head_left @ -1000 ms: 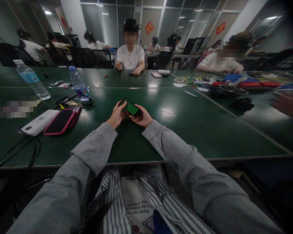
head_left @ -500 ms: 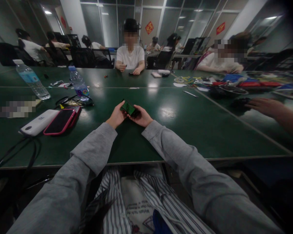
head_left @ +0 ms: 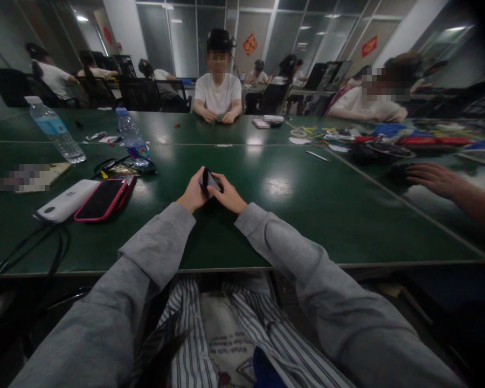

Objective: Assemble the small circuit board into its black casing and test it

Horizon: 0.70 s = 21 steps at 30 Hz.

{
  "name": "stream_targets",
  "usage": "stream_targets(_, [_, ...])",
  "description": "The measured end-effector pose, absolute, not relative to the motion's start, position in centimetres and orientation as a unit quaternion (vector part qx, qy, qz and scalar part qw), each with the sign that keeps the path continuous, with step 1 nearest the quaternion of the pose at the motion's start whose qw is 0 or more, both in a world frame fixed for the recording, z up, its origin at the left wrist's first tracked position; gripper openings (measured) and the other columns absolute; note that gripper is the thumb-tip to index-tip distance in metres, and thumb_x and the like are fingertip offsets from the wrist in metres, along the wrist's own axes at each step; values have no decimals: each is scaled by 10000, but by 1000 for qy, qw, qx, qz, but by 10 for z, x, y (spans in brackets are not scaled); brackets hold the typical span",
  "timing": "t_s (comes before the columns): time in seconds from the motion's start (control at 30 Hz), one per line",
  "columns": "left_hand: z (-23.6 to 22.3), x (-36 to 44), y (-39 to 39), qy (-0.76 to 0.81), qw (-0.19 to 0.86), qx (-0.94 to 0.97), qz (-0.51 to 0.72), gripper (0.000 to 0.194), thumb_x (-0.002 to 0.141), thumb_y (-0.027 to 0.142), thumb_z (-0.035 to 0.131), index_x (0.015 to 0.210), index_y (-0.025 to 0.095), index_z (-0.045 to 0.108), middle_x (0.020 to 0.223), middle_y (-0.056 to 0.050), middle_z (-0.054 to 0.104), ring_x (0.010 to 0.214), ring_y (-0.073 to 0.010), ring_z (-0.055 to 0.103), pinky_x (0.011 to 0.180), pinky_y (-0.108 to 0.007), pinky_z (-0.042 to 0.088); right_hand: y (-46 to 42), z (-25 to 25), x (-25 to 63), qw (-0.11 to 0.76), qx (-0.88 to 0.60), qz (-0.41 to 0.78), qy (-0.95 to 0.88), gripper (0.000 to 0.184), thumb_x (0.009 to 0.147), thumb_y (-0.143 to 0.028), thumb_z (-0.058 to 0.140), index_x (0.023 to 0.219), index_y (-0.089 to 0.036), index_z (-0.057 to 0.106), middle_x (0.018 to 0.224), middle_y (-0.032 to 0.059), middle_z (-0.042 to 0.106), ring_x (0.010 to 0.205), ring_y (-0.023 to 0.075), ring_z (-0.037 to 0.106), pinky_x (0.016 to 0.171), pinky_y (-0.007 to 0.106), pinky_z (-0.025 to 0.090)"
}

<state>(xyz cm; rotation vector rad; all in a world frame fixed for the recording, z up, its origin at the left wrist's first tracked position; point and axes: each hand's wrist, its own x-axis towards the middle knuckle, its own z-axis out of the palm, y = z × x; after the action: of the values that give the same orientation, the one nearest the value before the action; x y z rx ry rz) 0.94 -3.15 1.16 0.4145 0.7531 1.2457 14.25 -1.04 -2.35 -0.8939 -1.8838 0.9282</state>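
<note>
Above the green table [head_left: 303, 215], both my hands grip a small dark-edged circuit board [head_left: 211, 181]. A shiny grey face of it shows now, and its green side is out of sight. My left hand [head_left: 193, 192] closes on its left end. From the right, my right hand [head_left: 229, 195] wraps round it with the thumb lying across the face. The fingers underneath are hidden.
To the left lie a pink-cased phone [head_left: 101, 200], a white power bank [head_left: 68, 200] and a looped black cable [head_left: 125, 163]. Two plastic bottles [head_left: 57, 131] stand behind. Another person's hand [head_left: 436, 180] rests at the right, near tangled wires [head_left: 319, 133].
The board has turned in my hands from its green side to a grey face. My right thumb has moved onto it. Another person's hand has reached in at the right.
</note>
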Motion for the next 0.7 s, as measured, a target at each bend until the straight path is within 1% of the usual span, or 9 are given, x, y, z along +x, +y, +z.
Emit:
stream_targets(0.07, [12,9,-32,354,719,165,575,396,945,487,498,1060,147,668,760,-92,699,788,-237,691,791,-352,544,-15,-24,143,406,-340,293,-796,557,851,-399,635,1356,-214,490,1296,114,613,1203,291,596,1069,511,453])
stream_targets(0.17, [13,8,-33,360,720,141,576,499,963,547,414,1111,140,663,809,-120,711,835,-261,694,824,-381,543,-19,-24,142,405,-330,239,-818,552,880,-397,594,1387,-222,467,1361,123,586,1245,302,577,1077,519,452])
stream_targets(0.27, [15,8,-35,370,715,113,582,553,970,570,353,1180,147,641,863,-129,718,858,-268,697,827,-392,546,-21,-23,142,422,-335,219,-813,547,886,-387,580,1398,-234,461,1372,122,578,1260,309,564,1090,535,441])
stream_targets(0.4, [15,7,-35,378,700,81,601,515,980,537,329,1206,173,615,840,-98,704,846,-260,704,822,-397,559,-20,-16,143,484,-327,235,-777,553,868,-427,613,1372,-242,480,1380,119,561,1308,308,517,1132,523,400])
stream_targets(0.5, [14,6,-33,361,703,62,609,483,983,502,331,1196,163,601,821,-99,694,828,-265,710,810,-413,570,-10,-11,146,549,-355,328,-682,567,833,-482,663,1322,-255,490,1304,100,595,1249,284,558,1099,487,436])
stream_targets(0.57, [12,6,-31,348,712,55,607,485,977,496,343,1192,139,590,841,-120,697,825,-274,715,799,-425,577,-1,-10,150,575,-391,441,-568,537,820,-483,671,1270,-255,489,1168,74,636,1089,247,640,989,446,522])
stream_targets(0.6, [11,5,-30,343,717,55,605,493,974,499,348,1193,128,586,860,-133,700,829,-280,718,797,-431,579,4,-10,153,575,-398,507,-503,473,829,-465,659,1220,-248,503,1105,62,646,1002,225,664,915,415,558])
stream_targets(0.67, [10,5,-28,338,722,55,601,496,968,500,359,1201,121,578,897,-148,706,843,-288,721,798,-445,582,10,-10,158,511,-394,658,-389,290,878,-422,590,1077,-215,551,972,60,661,858,189,675,771,342,591])
stream_targets(0.7, [9,5,-28,339,722,53,601,488,965,494,366,1206,124,575,910,-149,708,850,-290,722,801,-452,582,12,-10,161,480,-383,714,-337,246,897,-415,558,1023,-204,563,930,67,663,815,176,671,711,309,591])
